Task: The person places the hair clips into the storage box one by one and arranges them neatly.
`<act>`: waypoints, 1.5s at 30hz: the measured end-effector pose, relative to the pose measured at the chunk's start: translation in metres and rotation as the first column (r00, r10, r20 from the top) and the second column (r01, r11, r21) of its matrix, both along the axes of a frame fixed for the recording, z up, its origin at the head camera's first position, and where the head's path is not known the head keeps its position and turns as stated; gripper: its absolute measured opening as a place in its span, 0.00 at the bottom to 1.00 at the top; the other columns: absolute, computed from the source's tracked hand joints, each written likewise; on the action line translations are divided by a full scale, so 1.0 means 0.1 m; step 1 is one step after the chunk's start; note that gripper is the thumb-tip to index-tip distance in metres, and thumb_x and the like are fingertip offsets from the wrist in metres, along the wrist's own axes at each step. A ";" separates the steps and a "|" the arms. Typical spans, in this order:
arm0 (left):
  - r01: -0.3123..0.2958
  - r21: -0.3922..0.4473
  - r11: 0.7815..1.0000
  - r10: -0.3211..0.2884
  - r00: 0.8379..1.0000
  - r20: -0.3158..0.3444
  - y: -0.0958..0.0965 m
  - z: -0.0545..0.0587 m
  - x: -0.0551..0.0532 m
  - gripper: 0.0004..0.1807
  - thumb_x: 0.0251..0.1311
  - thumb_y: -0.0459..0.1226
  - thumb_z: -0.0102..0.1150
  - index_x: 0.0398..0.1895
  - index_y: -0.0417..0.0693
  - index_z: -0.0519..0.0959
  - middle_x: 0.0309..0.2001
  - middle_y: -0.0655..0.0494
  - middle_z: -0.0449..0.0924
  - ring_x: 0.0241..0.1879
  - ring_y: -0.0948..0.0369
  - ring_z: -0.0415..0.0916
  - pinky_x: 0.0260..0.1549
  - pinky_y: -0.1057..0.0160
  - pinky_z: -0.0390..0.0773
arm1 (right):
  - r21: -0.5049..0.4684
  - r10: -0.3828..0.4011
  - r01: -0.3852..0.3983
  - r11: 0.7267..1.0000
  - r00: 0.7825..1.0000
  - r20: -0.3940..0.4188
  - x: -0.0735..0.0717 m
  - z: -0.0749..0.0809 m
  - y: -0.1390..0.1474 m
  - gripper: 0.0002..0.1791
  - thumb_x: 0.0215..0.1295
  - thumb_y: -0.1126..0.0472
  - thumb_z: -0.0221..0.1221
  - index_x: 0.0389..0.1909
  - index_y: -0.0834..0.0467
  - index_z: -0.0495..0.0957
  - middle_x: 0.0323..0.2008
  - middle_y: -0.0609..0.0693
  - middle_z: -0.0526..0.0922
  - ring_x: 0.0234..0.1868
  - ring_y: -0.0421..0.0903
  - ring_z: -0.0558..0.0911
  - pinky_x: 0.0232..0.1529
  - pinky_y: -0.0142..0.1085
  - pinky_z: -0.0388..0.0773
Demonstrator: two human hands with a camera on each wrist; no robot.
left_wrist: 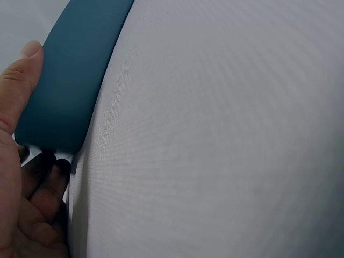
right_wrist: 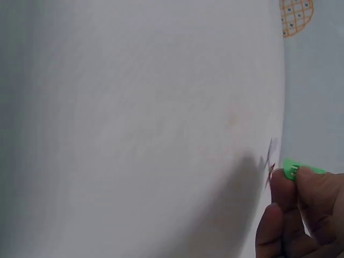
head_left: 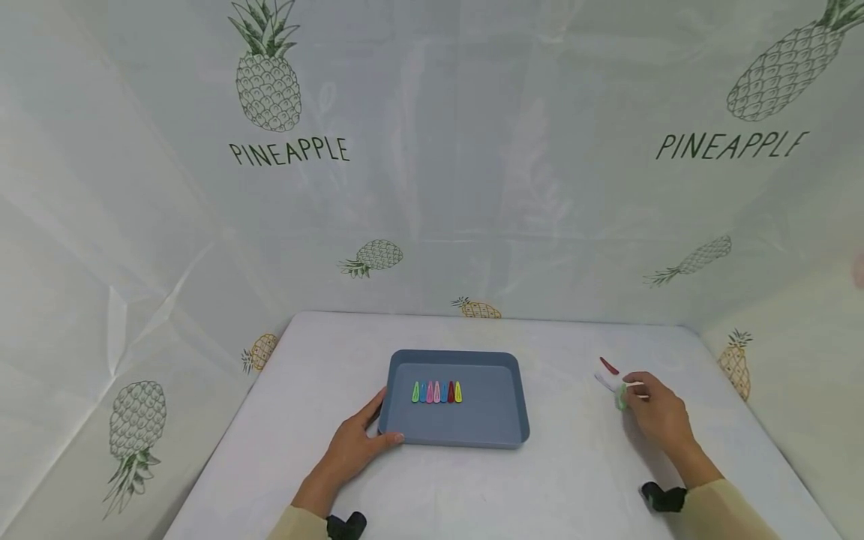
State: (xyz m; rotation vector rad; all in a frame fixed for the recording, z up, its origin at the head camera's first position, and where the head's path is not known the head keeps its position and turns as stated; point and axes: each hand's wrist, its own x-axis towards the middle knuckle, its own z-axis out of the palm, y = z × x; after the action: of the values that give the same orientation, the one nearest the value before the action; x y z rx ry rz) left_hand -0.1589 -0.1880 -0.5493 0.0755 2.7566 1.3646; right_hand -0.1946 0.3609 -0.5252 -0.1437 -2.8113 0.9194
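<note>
A shallow blue-grey tray [head_left: 489, 416] lies on the table with several snap hair clips in a row inside it, among them a red hair clip [head_left: 451, 392]. My left hand [head_left: 352, 448] holds the tray at its front left corner, thumb along the front rim and fingers at the left side. In the left wrist view the thumb [left_wrist: 21, 80] presses on the tray wall [left_wrist: 70, 86]. Off to the right, my right hand [head_left: 656, 412] pinches a green hair clip [right_wrist: 291, 167] between thumb and fingertips. Just beyond those fingertips lie a dark red hair clip [head_left: 609, 366] and a pale purple hair clip [head_left: 604, 382].
White cloth covers the table [head_left: 560, 465]. A pineapple-print sheet [head_left: 459, 187] rises behind it and at both sides. Black straps with camera mounts sit at both wrists, the right mount [head_left: 663, 497] close over the table.
</note>
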 end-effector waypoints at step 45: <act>0.007 0.001 1.000 -0.007 1.000 -0.002 -0.01 0.01 0.00 0.55 0.55 0.61 0.76 0.84 0.62 0.61 0.80 0.49 0.64 0.79 0.42 0.63 0.74 0.35 0.65 | -0.452 0.172 -0.235 0.861 0.969 -0.176 -0.46 0.45 -1.62 0.12 0.72 0.71 0.63 0.53 0.64 0.82 0.45 0.61 0.83 0.36 0.39 0.85 0.32 0.33 0.88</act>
State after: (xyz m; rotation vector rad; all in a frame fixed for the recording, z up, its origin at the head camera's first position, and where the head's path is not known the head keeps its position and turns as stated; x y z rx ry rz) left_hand -0.1588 -0.1893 -0.5478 0.0856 2.7547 1.3645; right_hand -0.2402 0.1988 -0.4803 0.1522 -2.4607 1.5897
